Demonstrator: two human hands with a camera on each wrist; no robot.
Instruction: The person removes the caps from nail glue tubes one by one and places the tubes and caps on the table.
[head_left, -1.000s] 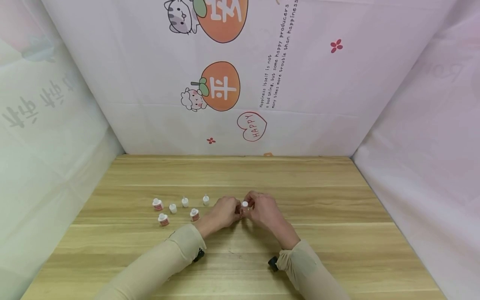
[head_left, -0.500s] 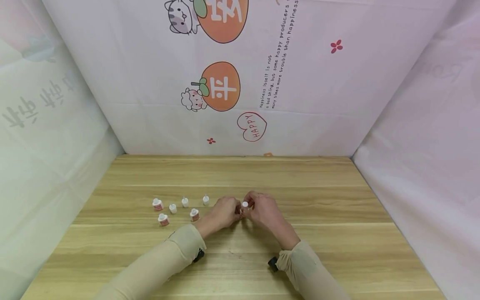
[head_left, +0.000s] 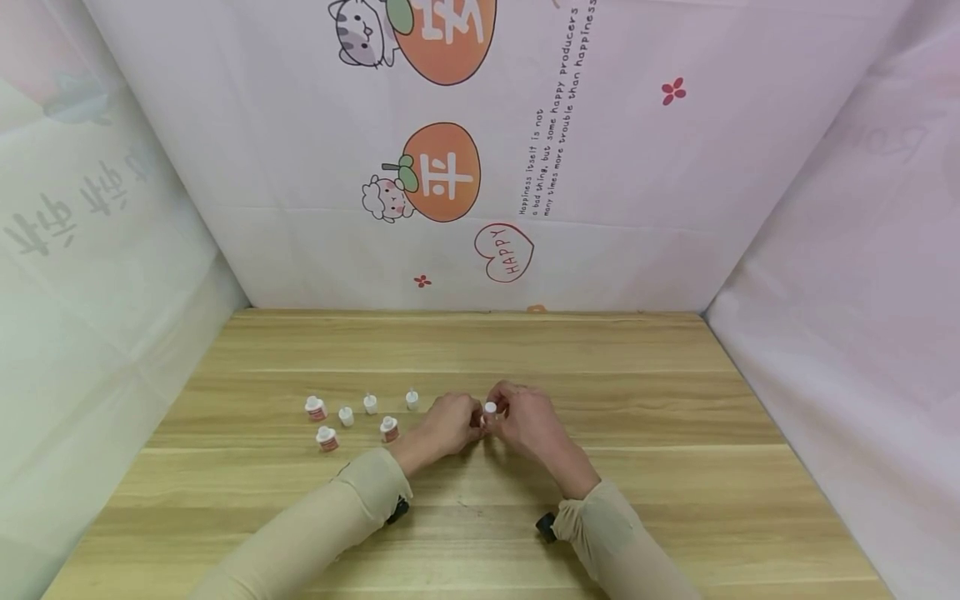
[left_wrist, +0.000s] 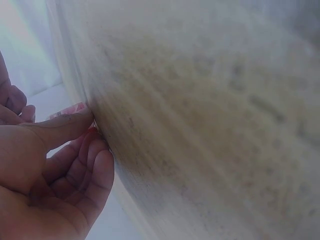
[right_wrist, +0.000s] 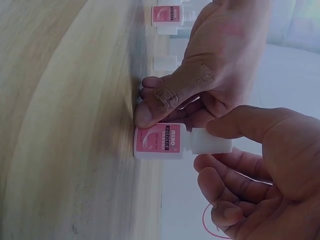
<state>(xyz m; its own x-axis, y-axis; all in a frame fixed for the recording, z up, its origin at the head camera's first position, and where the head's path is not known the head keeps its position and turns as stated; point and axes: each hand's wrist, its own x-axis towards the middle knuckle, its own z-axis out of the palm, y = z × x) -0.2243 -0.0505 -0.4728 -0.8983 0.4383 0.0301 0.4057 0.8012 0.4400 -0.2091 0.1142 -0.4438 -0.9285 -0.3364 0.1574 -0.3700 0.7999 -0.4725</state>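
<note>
In the right wrist view a small white nail glue bottle (right_wrist: 159,141) with a pink label stands upright on the table. My left hand (head_left: 448,423) pinches its body low down, thumb against the label side. The thumb and fingers of my right hand (head_left: 527,421) pinch the white cap (right_wrist: 212,142) on top, and a bit of neck shows below the cap. From the left wrist, my left thumb and fingertips cover most of the bottle, with only part of its pink label (left_wrist: 70,109) visible.
Left of my hands stand further glue bottles: one at the back (head_left: 316,409), a front bottle (head_left: 327,439) and one near my left wrist (head_left: 388,430). Loose white caps (head_left: 346,417) stand among them, two with thin tips upward. Printed white cloth (head_left: 600,208) walls the wooden table (head_left: 637,367).
Both hands stay in place at the bottle, with at most tiny finger shifts. The other bottles and the loose caps have not moved.
</note>
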